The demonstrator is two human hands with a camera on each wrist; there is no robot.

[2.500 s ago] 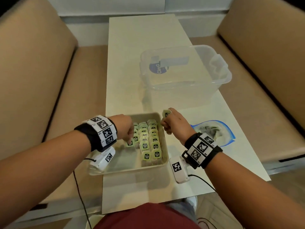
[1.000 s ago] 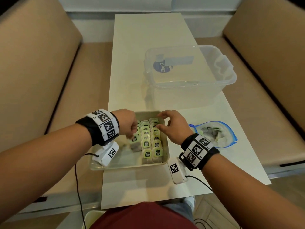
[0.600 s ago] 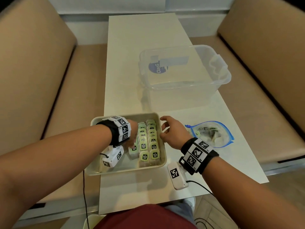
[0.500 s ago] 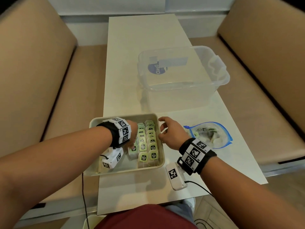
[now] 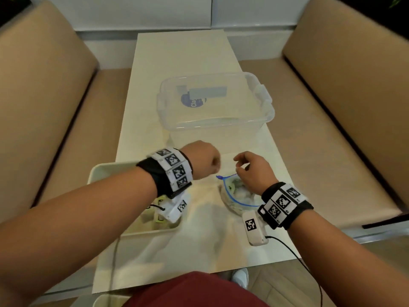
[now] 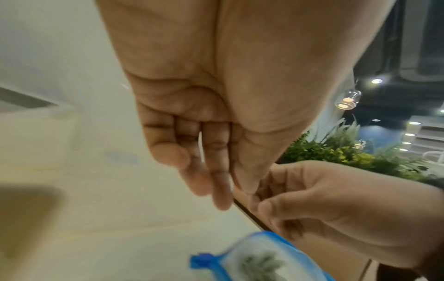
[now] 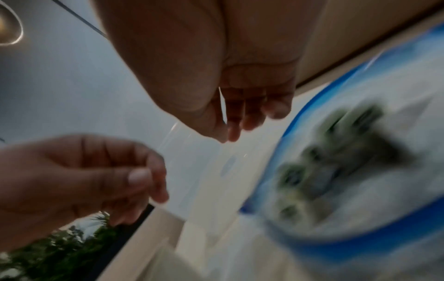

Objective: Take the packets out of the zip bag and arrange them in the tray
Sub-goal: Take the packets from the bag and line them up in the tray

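Observation:
The clear zip bag (image 5: 232, 196) with a blue seal lies open on the table and holds several green packets (image 7: 336, 161). My right hand (image 5: 240, 168) hovers just over its far rim, fingers loosely curled, thumb near the forefinger, nothing between them. My left hand (image 5: 213, 165) hangs close to the left of it above the bag's blue corner (image 6: 204, 260), fingers relaxed (image 6: 222, 192) and holding nothing. The beige tray (image 5: 97, 171) lies under my left forearm, which hides most of its rows of green packets (image 5: 160, 219).
A clear plastic storage bin (image 5: 217, 120) stands farther back on the narrow white table (image 5: 177, 63). Tan bench seats (image 5: 332, 140) run along both sides. Cables hang from the wrist cameras over the near table edge.
My left hand has left the tray and swung right to the zip bag. My right hand has moved from the tray's right rim to above the bag. The head view has shifted right.

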